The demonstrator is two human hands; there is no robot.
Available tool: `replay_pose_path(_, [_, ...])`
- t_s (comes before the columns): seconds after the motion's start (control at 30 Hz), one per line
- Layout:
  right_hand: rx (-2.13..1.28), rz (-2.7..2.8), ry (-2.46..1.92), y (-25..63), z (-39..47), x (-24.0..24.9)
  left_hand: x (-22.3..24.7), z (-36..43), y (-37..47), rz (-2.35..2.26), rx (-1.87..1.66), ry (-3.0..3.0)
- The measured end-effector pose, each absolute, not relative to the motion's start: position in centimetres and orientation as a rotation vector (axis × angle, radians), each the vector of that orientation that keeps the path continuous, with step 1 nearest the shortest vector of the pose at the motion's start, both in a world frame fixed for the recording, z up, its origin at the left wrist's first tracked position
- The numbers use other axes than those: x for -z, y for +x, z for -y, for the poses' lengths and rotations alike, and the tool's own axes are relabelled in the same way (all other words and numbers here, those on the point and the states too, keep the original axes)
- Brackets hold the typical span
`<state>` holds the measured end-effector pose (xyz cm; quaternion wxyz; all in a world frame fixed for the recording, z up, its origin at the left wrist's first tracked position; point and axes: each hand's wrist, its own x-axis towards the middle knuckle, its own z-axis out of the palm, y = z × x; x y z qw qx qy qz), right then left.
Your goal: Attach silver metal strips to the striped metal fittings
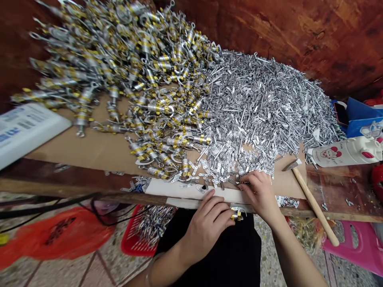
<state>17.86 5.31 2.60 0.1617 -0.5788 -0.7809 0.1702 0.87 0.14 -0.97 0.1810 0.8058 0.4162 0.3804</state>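
Observation:
My left hand [206, 225] is closed around a small silver metal fitting with yellow bands [238, 215], held over my lap just below the table edge. A curved metal piece sticks out from the fitting past my fingertips; the rest is hidden by my hand. My right hand [261, 195] reaches to the near edge of a heap of small perforated metal plates and pins [245, 119]. Its thumb and fingers are closed together there, and what they pinch is too small to make out. A strip of white material [176, 189] lies along the edge in front of me.
Many finished-looking yellow-banded fittings [143, 48] are piled at the left on cardboard [89, 149]. At the right lie a wooden-handled hammer [314, 205] and a white bottle [338, 153]. Below are a red basket [127, 243] and a pink stool [359, 251].

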Motion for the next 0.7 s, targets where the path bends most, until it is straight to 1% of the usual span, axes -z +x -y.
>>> replay_pose_path(0.2, [-0.383,2.388,-1.7,16.2,-6.2,-2.8,1.0,-0.1,0.9,-1.178,-1.082,2.284])
replay_pose_path(0.33, [-0.648,2.13,-1.64,17.8,-4.8,-4.2,1.0,0.0,0.9,-1.18,-1.088,2.274])
replay_pose_path(0.43, [-0.802,2.095,-1.59,19.1,-2.8,-4.4,1.0,0.0,0.8,-1.173,-1.11,2.269])
replay_pose_path(0.5, [-0.764,2.146,-1.574,19.1,-1.5,-3.8,1.0,-0.1,0.7,-1.164,-1.124,2.275])
replay_pose_path(0.7, [-0.39,2.303,-1.581,17.3,0.0,-2.0,1.0,-0.2,0.7,-1.154,-1.125,2.292])
